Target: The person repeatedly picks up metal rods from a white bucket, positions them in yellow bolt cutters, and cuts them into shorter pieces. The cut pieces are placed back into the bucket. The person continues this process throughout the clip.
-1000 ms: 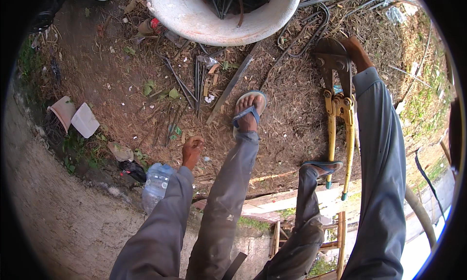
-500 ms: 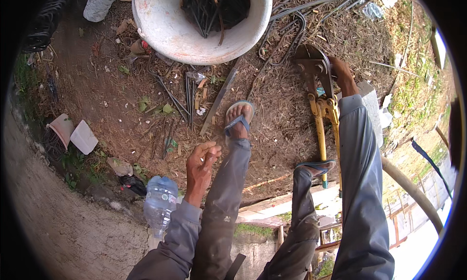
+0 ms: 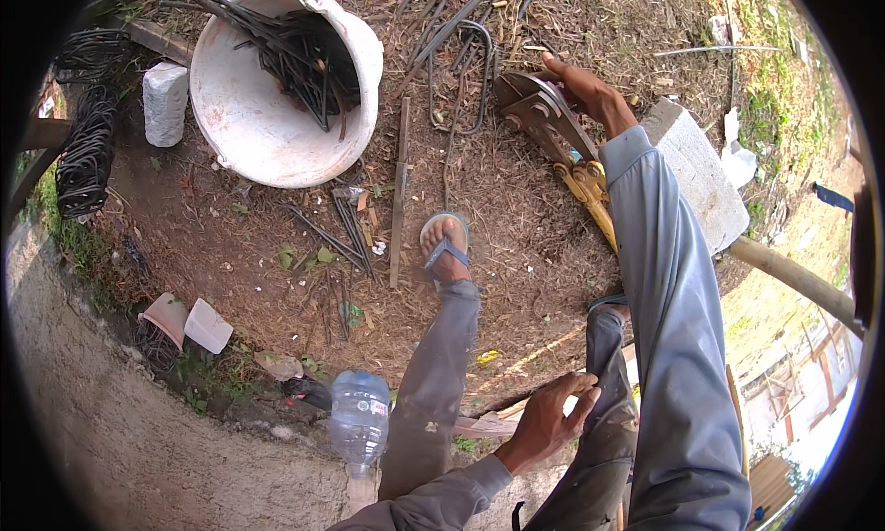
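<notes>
A bolt cutter [image 3: 573, 153] with a rusty brown head and yellow handles stands tilted at right of centre, its lower handles hidden behind my right sleeve. My right hand [image 3: 592, 93] lies along the far side of the cutter's head, fingers stretched out and touching it, not wrapped round; the thumb is hidden. My left hand [image 3: 551, 418] is low in front of me, beside my right trouser leg [image 3: 604, 374]. Its fingers are loosely bent, with the thumb a little apart and nothing visible between them.
A white bucket [image 3: 217, 107] of dark metal rods stands at far left. A concrete block [image 3: 701, 176] lies right of the cutter. Bent rebar [image 3: 487, 79], a flat metal strip [image 3: 400, 199] and loose rods litter the ground. A plastic bottle [image 3: 359, 420] lies near the wall [image 3: 184, 439].
My left hand has moved right, from beside my left leg to my right leg. The cutter's head has tipped left, and my right fingers have stretched out along it. The view has shifted.
</notes>
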### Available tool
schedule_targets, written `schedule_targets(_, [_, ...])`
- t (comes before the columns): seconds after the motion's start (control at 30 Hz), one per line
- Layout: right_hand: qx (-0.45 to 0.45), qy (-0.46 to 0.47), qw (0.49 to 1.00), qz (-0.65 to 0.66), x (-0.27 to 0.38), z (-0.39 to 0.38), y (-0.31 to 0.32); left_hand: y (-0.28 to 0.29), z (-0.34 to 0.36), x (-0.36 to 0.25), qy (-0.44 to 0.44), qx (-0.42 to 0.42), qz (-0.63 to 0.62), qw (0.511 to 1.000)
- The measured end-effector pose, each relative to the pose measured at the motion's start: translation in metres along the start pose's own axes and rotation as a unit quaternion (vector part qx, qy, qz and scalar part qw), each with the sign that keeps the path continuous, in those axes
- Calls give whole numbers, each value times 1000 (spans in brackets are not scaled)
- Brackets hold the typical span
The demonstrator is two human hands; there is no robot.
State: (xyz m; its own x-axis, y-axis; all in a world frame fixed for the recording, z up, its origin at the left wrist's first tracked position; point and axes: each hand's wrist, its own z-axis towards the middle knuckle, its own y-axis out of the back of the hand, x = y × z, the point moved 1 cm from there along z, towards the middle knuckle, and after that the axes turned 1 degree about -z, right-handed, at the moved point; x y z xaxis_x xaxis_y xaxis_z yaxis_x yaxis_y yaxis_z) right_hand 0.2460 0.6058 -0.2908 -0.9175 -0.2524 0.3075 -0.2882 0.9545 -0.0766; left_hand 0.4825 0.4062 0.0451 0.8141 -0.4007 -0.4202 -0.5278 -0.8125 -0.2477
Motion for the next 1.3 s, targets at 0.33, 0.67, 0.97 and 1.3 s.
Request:
schedule_targets(0.33, [-186,138,965,122,-37,-29,24,11,36,7,22,-92,-44,995])
schedule_targets(0.67, [-427,132,894,-38,-21,-65,-14,6,44,15,46,-96,-63,992])
schedule_targets(0.97, [-414,156,884,-153,-141,-256,-107,122,46,-17,-127,-320,-171,923])
schedule_targets(1.3, [-101,-100,969,200,-204,-392,-266,418,187,-140,-326,-641,244,650])
